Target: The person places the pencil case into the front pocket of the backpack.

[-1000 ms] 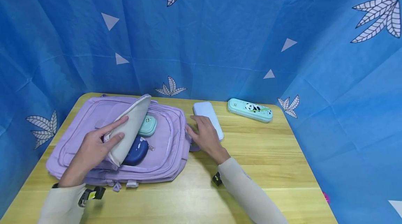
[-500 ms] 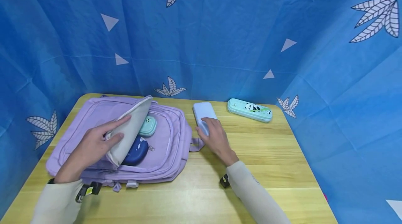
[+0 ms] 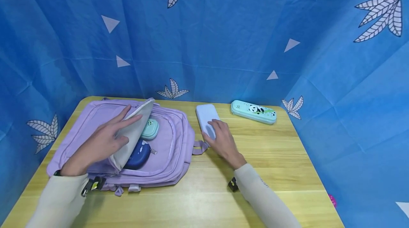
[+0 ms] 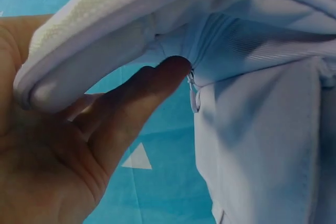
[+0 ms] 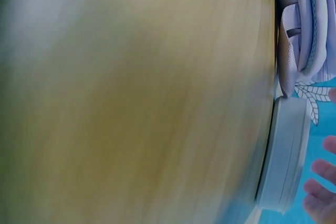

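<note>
My left hand [image 3: 107,139] holds up the pale-lined front flap [image 3: 135,132] of a lilac backpack [image 3: 166,146], its index and middle fingers straight and spread. In the left wrist view, a finger [image 4: 136,100] reaches beneath the flap's rounded edge. A small mint case [image 3: 150,129] and a navy case [image 3: 138,155] lie on the bag beside the flap. My right hand [image 3: 223,142] hovers over the near end of a flat, pale oblong case [image 3: 206,112], fingers bent and thumb apart. From the right wrist, its fingertips [image 5: 325,169] show a gap above the case [image 5: 286,153].
A mint pencil case with a panda print [image 3: 254,112] lies at the back right of the wooden table [image 3: 271,164]. A lilac strap [image 3: 199,147] sticks out from the backpack toward the pale case. Blue printed curtains [image 3: 223,36] enclose the back and sides.
My right hand has moved right from the backpack's edge to over the pale case. The left fingers have spread farther apart and shifted slightly up the flap, which stays raised.
</note>
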`<state>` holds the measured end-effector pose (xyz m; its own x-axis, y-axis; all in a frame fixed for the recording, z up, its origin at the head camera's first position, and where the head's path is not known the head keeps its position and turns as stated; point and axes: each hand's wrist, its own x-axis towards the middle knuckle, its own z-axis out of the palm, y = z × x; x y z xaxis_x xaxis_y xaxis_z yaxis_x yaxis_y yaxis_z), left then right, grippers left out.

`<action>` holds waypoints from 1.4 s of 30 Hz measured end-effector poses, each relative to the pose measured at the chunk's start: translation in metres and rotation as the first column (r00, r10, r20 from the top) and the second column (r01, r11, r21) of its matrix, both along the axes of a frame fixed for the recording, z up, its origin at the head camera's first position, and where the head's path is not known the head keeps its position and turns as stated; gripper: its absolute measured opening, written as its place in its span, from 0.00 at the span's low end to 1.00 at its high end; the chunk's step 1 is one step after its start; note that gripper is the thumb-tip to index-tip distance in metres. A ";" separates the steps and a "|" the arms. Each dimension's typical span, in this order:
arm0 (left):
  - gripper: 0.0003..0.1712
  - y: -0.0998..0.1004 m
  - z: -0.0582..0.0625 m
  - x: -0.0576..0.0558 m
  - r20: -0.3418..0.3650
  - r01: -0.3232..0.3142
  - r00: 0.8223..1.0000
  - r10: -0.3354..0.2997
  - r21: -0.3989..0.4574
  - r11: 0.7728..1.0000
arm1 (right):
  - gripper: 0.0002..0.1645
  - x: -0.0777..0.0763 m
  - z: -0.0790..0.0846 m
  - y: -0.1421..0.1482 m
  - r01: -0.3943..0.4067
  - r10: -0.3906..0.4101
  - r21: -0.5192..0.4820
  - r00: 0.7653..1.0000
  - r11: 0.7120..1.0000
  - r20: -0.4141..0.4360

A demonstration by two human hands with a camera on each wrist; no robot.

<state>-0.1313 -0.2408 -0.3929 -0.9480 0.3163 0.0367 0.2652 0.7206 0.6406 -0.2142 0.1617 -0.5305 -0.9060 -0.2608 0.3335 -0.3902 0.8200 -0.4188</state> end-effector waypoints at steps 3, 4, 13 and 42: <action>0.45 0.004 0.003 -0.003 0.016 0.012 1.000 -0.011 -0.027 1.000 | 0.35 0.000 -0.001 0.004 -0.009 0.009 0.020 1.000 1.000 -0.005; 0.46 0.005 0.004 -0.004 0.021 0.017 1.000 -0.017 -0.033 0.999 | 0.35 0.000 -0.001 0.005 -0.010 0.010 0.031 1.000 0.999 -0.004; 0.47 0.008 0.014 -0.015 0.039 0.068 0.997 -0.065 -0.085 0.994 | 0.44 0.004 -0.002 0.010 0.001 -0.008 0.085 0.997 0.996 0.078; 0.34 0.014 0.015 -0.030 0.089 0.050 0.995 -0.043 -0.079 0.996 | 0.57 0.002 -0.003 0.019 0.051 -0.061 0.050 0.968 0.997 0.245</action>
